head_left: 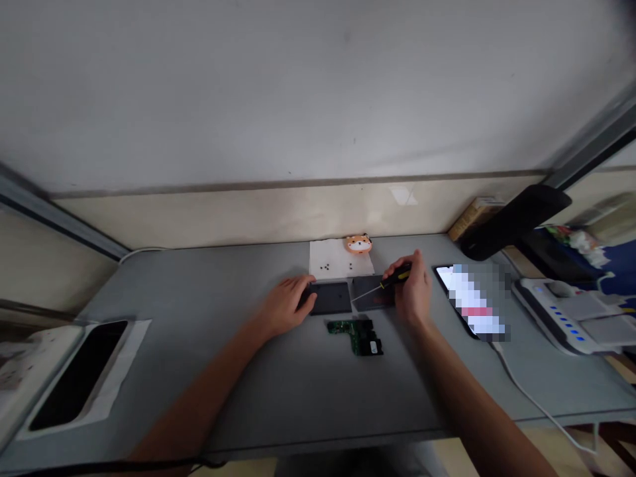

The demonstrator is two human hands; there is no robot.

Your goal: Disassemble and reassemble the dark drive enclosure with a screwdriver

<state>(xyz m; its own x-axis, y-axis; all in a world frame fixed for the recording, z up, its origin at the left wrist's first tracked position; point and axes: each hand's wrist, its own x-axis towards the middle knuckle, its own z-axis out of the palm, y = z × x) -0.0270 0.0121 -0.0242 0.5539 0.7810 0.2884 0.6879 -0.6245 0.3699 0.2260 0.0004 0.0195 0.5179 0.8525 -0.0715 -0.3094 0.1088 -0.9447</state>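
My left hand grips the left end of a dark, flat rectangular casing piece, thumb at the near side and fingers at the far side. A screwdriver with a black and yellow handle is held in my right hand. Its thin shaft slants down to the left, and the tip is by the gap between that piece and a second dark flat piece. My right hand partly covers the second piece, which has faint red marks. Just in front of both lies a green circuit board with black parts.
Behind the pieces, several tiny dark screws lie on white paper, with an orange animal-faced case at its corner. On the right are a lit phone on a cable, a power strip and a black cylinder. Another phone lies left.
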